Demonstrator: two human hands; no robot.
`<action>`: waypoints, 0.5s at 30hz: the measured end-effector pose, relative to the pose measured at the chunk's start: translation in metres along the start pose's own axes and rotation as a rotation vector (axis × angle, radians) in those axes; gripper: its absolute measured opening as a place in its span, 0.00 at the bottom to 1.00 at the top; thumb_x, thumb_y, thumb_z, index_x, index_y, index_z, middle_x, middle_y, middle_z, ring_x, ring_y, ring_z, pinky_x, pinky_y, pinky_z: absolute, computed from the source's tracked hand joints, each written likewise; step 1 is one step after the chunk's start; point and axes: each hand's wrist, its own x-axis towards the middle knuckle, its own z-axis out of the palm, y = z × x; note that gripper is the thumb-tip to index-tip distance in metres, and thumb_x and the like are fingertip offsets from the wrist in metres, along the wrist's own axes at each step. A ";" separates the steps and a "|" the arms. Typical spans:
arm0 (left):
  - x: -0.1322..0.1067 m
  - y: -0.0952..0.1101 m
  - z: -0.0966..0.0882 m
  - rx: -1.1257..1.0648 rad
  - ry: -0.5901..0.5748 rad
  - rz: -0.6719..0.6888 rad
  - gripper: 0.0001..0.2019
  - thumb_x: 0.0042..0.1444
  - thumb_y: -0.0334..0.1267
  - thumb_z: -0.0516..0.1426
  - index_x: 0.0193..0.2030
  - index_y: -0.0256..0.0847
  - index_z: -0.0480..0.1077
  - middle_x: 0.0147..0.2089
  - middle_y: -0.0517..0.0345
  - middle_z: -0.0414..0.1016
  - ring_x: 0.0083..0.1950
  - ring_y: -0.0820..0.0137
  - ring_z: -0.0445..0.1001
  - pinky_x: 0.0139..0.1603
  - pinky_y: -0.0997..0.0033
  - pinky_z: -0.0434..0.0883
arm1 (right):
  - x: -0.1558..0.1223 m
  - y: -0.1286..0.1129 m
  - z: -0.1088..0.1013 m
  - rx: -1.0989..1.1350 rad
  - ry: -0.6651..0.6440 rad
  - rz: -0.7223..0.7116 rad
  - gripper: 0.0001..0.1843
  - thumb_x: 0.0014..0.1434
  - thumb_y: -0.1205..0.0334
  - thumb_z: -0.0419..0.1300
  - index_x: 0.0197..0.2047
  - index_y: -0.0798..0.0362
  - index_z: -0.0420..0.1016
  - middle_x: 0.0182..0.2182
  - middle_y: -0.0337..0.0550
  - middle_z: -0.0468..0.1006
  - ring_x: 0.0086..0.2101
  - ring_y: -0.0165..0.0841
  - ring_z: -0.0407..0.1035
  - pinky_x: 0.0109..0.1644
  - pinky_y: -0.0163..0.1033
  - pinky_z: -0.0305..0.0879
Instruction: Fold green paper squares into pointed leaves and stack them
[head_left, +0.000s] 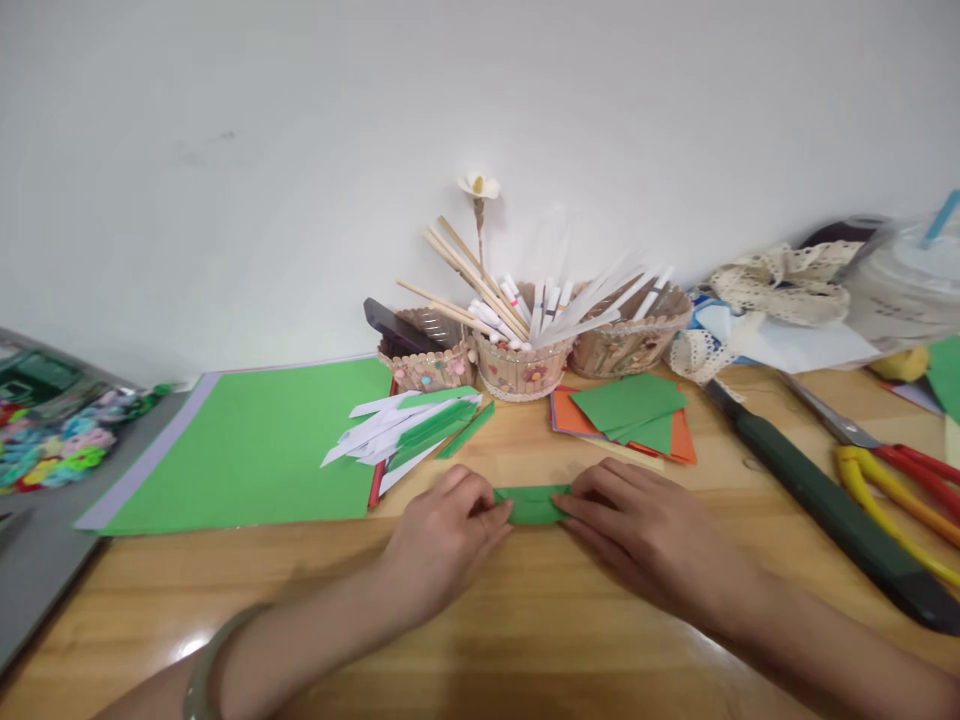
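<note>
A small folded piece of green paper (534, 505) lies on the wooden table (525, 640) between my two hands. My left hand (448, 535) pinches its left end, fingers curled and pressed together. My right hand (645, 530) presses on its right end with fingers held close and flat over the fold. A pale bangle (206, 665) sits on my left wrist.
A large green sheet (255, 445) lies to the left, with folded green and white strips (409, 430) beside it. Three stick baskets (525, 365) stand at the wall. Green and orange squares (630, 410), a dark utility knife (825, 505), scissors (892, 460) and lace (772, 285) lie right.
</note>
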 end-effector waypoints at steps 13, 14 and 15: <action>0.003 -0.010 -0.005 -0.071 -0.036 0.077 0.09 0.61 0.37 0.54 0.41 0.39 0.75 0.34 0.53 0.72 0.37 0.68 0.67 0.34 0.69 0.69 | -0.002 0.002 0.001 0.037 0.005 -0.008 0.13 0.64 0.61 0.51 0.41 0.56 0.75 0.31 0.46 0.72 0.33 0.33 0.66 0.35 0.39 0.64; 0.003 -0.011 -0.005 -0.113 -0.035 0.046 0.08 0.60 0.37 0.55 0.40 0.40 0.76 0.34 0.54 0.72 0.37 0.68 0.68 0.35 0.70 0.69 | -0.001 0.003 0.001 0.055 0.016 0.006 0.13 0.64 0.61 0.51 0.41 0.55 0.75 0.31 0.46 0.72 0.32 0.33 0.66 0.34 0.39 0.64; 0.004 -0.011 -0.005 -0.156 -0.037 0.007 0.07 0.59 0.37 0.56 0.39 0.41 0.76 0.34 0.55 0.72 0.37 0.69 0.69 0.35 0.70 0.69 | -0.001 0.004 0.002 0.076 0.023 0.021 0.12 0.63 0.62 0.51 0.40 0.54 0.75 0.31 0.45 0.72 0.32 0.33 0.66 0.34 0.38 0.64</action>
